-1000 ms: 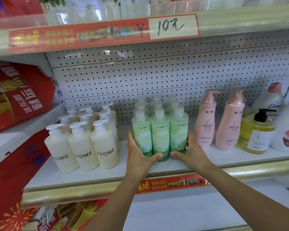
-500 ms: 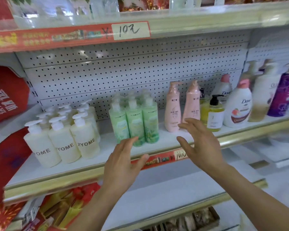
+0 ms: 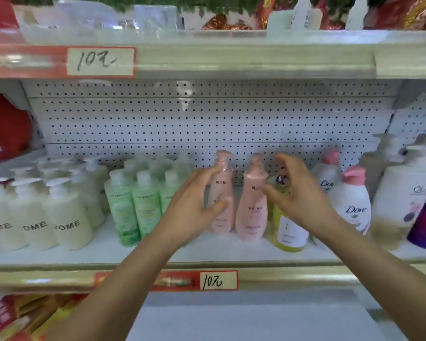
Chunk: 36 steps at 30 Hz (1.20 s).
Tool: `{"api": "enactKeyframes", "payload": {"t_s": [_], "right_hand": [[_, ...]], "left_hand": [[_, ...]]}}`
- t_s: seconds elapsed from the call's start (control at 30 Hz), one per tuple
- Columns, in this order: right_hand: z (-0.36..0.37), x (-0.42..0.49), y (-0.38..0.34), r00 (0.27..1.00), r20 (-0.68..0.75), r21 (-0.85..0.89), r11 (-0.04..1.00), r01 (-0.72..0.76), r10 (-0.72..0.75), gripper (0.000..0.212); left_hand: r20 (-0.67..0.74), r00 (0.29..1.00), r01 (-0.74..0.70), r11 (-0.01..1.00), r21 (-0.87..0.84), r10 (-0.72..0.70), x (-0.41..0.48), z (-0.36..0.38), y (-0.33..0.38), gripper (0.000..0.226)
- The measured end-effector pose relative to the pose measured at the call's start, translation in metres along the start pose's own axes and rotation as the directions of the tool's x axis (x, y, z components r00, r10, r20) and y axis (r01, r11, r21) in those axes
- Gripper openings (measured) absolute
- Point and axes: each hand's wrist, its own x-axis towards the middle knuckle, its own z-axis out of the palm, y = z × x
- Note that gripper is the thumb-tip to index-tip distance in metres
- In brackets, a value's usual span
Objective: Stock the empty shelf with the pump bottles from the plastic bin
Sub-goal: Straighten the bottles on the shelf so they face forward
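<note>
Head view, and you're on the pink pair now: the left pink bottle [image 3: 224, 185] and the right pink bottle [image 3: 252, 210] stand upright side by side at the middle of the shelf [image 3: 231, 249], a little back from its front edge. Your left hand [image 3: 190, 210] wraps the left one, thumb across the front, fingers round its side. Your right hand [image 3: 303, 200] arches over the pump of the yellow bottle [image 3: 289, 230] just beside the right pink one; whether it grips anything, I cannot tell.

These look full, so reckon on some weight, with smooth, slick plastic and a tall body that tips easily. Take them low on the belly, not by the narrow pump neck.

Half a second ago both hands hovered spread out before the front edge, holding nothing; a second ago they bracketed the green bottles [image 3: 143, 207]. Now they've slid rightward and reached in. The bin is out of sight.
</note>
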Motion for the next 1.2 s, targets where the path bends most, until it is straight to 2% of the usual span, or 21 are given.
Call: {"api": "enactKeyframes", "payload": {"t_s": [0.1,0.17,0.23,0.3,0.4,0.53,0.8,1.2], "right_hand": [[-0.006,0.026,0.006,0.988,0.152,0.025,0.999,-0.039,0.035,0.077],[-0.006,0.038,0.006,0.97,0.242,0.075,0.996,-0.041,0.022,0.077],[-0.003,0.048,0.006,0.957,0.29,0.148,0.988,-0.038,-0.006,0.076],[0.0,0.055,0.006,0.947,0.321,0.131,0.991,-0.029,-0.015,0.075],[0.003,0.058,0.004,0.943,0.332,0.057,0.998,-0.003,-0.017,0.062],[0.005,0.059,0.006,0.935,0.355,0.063,0.998,-0.032,0.007,0.058],[0.005,0.063,0.013,0.909,0.412,0.029,0.996,-0.082,0.062,0.045],[0.007,0.063,0.015,0.909,0.413,0.043,0.996,-0.082,0.057,0.042]], "left_hand": [[-0.012,1.0,0.018,0.996,0.091,-0.017,0.033,-0.003,0.009,0.066],[0.01,0.999,0.033,0.976,0.215,-0.036,0.053,-0.008,0.015,0.071],[0.069,0.996,0.025,0.932,0.362,-0.053,0.069,-0.009,0.017,0.077],[0.148,0.986,0.006,0.902,0.432,-0.077,0.077,-0.006,0.013,0.085],[0.207,0.973,0.0,0.888,0.46,-0.107,0.081,-0.002,0.004,0.093],[0.23,0.968,-0.021,0.882,0.47,-0.1,0.09,0.001,0.003,0.094],[0.241,0.957,0.027,0.88,0.474,-0.159,0.103,0.005,0.001,0.078],[0.314,0.938,-0.048,0.846,0.531,-0.144,0.116,0.004,-0.007,0.067]]}}
